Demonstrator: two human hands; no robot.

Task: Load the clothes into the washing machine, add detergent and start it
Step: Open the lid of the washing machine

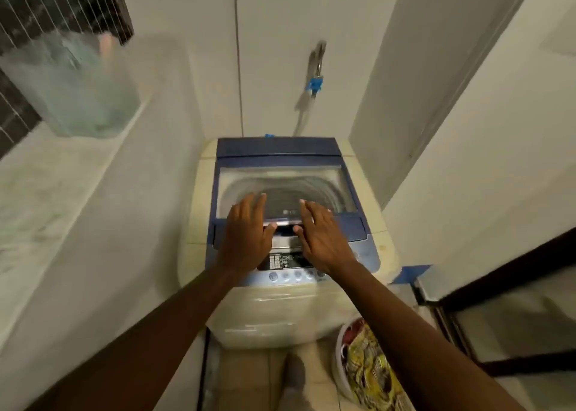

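Note:
A cream top-loading washing machine (274,314) stands in a narrow alcove, its blue-framed glass lid (290,158) down, with the drum showing through it. My left hand (246,230) and my right hand (321,236) lie flat over the lid's front edge, fingers spread and thumbs at the lid handle (285,223). Neither holds anything. Below them is the control panel (288,262) with a row of round buttons. A white basket (339,364) with colourful clothes (371,367) sits on the floor at the machine's right, partly behind my right forearm.
A water tap (318,65) with a blue fitting and a hose is on the wall behind the machine. On the left ledge (46,192) stands a clear plastic container (78,86). A dark-framed glass door (514,311) is on the right. Tiled floor lies in front.

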